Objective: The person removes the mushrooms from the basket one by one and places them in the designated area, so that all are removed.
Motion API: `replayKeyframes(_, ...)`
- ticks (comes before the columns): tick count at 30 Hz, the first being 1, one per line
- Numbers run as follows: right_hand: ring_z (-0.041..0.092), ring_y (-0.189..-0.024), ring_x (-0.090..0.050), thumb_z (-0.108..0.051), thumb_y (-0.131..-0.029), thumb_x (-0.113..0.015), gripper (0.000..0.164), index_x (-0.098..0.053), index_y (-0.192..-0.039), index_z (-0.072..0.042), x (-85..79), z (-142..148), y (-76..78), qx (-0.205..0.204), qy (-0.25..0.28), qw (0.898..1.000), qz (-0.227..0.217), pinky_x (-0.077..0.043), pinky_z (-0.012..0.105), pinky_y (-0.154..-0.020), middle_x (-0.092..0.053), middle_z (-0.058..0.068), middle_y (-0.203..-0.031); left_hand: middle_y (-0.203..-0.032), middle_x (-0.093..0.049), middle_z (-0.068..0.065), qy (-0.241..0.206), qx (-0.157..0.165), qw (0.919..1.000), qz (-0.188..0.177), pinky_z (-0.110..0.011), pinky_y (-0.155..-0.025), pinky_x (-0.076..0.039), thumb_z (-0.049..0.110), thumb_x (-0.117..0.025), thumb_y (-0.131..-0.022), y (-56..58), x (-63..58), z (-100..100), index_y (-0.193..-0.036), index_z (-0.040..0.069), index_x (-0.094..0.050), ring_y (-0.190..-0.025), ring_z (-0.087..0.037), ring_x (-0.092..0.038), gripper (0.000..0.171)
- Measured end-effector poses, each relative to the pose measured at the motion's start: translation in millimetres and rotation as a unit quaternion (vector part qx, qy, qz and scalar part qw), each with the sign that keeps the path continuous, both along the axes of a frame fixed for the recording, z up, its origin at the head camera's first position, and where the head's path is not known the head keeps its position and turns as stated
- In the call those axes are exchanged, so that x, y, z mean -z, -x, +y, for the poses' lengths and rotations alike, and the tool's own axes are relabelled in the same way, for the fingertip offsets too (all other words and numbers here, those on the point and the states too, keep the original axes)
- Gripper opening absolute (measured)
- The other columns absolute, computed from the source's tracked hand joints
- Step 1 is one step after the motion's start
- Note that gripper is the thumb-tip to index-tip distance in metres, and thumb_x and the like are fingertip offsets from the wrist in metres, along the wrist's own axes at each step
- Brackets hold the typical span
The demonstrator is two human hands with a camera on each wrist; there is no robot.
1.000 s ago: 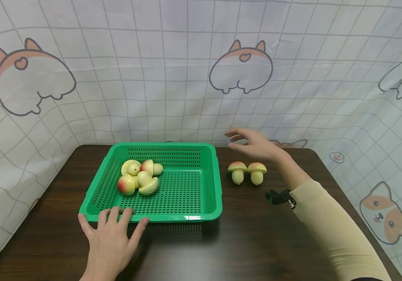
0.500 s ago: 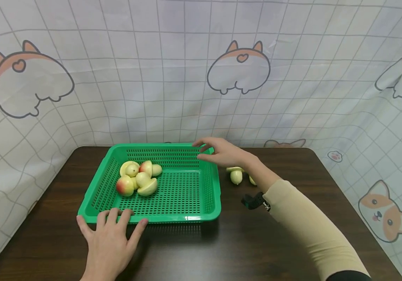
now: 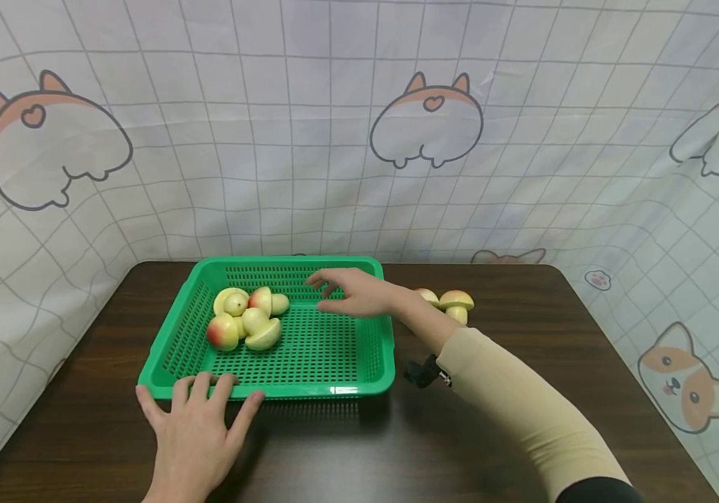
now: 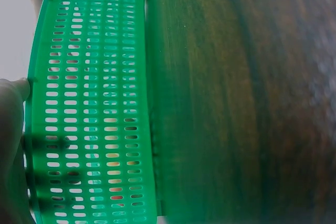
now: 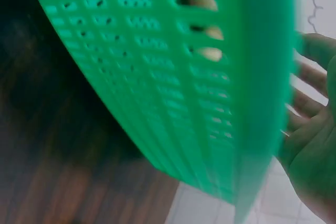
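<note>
Evidently the cloth [image 3: 271,188] is the biggest thing in the scene, hanging at the far side and down both sides. Below it lies the dark table [image 3: 328,461], and on the left and middle of that sits the green basket [image 3: 372,388], its long sides running left to right.

A tan sleeve [image 3: 516,398] slants in from the near right, with a black strap [image 3: 422,372] at the wrist.

With the right hand [image 3: 349,292] over the basket, the work looks best done with the wrist held above the right rim, so the forearm doesn't knock that wall, and with the fingers coming down slowly from above. Light, steady pressure from the left hand [image 3: 192,433] should stop the basket sliding.

As for pose, the right hand reaches leftward over the basket's far right part, fingers slightly bent, thumb apart from them: a fairly wide hold with nothing visible in it. The left hand lies at the near left, fingers spread and their tips at the near rim; how hard they press I cannot tell.

Smallest are the mushrooms. A cluster [image 3: 255,321] of them sits in the left half of the basket, well apart from the left fingers. Two more are on the table to the right: one mushroom [image 3: 456,300] mostly plain to see, and its neighbour [image 3: 427,296] partly hidden by the right forearm.
</note>
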State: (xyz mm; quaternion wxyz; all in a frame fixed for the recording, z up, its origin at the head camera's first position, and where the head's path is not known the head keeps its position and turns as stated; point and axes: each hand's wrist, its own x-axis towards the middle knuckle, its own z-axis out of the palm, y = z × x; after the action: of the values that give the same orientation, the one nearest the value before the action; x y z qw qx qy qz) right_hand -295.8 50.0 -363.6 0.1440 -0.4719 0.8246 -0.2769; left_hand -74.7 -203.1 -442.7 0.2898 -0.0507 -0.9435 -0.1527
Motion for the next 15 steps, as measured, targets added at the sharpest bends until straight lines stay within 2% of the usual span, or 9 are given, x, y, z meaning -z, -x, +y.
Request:
replayKeyframes(5, 0.021, -0.124, -0.060, -0.026, -0.106, -0.060, 0.046, -0.048, -0.147, -0.010, 7.0, -13.8, -4.5, -0.014, -0.024, 0.999, -0.016, -0.051, 0.031, -0.095, -0.055, 0.006, -0.145, -0.103, -0.063, -0.019, 0.002, -0.001, 1.0000, -0.003, -0.086, -0.101, 0.003, 0.056, -0.063, -0.097, -0.3, -0.5, -0.1, -0.103, 0.009, -0.068, -0.110, -0.048, -0.052, 0.048)
replayKeyframes(12, 0.026, -0.127, -0.058, -0.025, -0.105, -0.062, 0.054, -0.043, -0.152, -0.006, 14.7, -29.2, -13.0, -0.037, -0.043, 0.998, -0.027, -0.047, 0.042, -0.103, -0.049, 0.009, -0.150, -0.103, -0.063, -0.019, 0.003, -0.002, 1.0000, -0.004, -0.086, -0.101, 0.003, 0.056, -0.062, -0.097, 0.2, -1.1, -0.8, -0.103, 0.008, -0.068, -0.110, -0.048, -0.053, 0.049)
replayKeyframes(15, 0.025, -0.128, -0.057, -0.026, -0.105, -0.062, 0.058, -0.040, -0.154, -0.005, 18.8, -35.1, -16.3, -0.048, -0.058, 0.997, -0.026, -0.045, 0.037, -0.105, -0.046, 0.009, -0.154, -0.103, -0.063, -0.019, 0.005, -0.002, 1.0000, -0.004, -0.087, -0.101, 0.002, 0.056, -0.062, -0.097, 0.4, -1.1, -0.6, -0.104, 0.008, -0.068, -0.110, -0.048, -0.053, 0.049)
